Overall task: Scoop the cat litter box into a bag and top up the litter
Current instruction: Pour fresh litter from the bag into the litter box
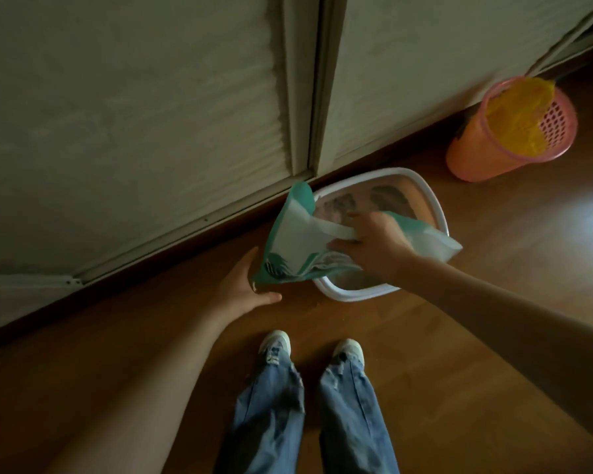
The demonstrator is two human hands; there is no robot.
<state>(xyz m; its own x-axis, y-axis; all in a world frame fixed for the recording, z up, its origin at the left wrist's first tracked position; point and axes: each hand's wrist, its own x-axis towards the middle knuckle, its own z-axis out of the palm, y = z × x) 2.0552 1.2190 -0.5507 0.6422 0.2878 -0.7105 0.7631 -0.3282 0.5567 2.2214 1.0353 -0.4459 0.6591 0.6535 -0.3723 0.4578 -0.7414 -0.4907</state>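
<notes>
Two tall pale doors (151, 131) stand just behind the litter box (435, 203), which sits on the wooden floor (459, 336) close against their bottom track; everything here is easiest placed from that white-rimmed tray. To its right and a little further back stands a pink mesh bin (558, 121) lined with a yellow bag (514, 121), probably kept near so scooped waste has a short trip. In front of the tray are the person's legs in blue jeans (322, 415) and pale shoes (276, 340). Lying tilted across the tray's near-left rim is a teal and white litter bag (295, 241), its mouth end hanging over the tray's inside, which reads as the topping-up step under way. The left hand (243, 289) cups the bag's lower corner at the tray's left, thumb spread under it, seemingly to lift the base. The right hand (370, 248) is closed over the bag's upper fold above the tray, fingers curled into the material to steer the opening. Inside, the tray shows a thin pale layer with darker patches; whether granules are falling cannot be told.
</notes>
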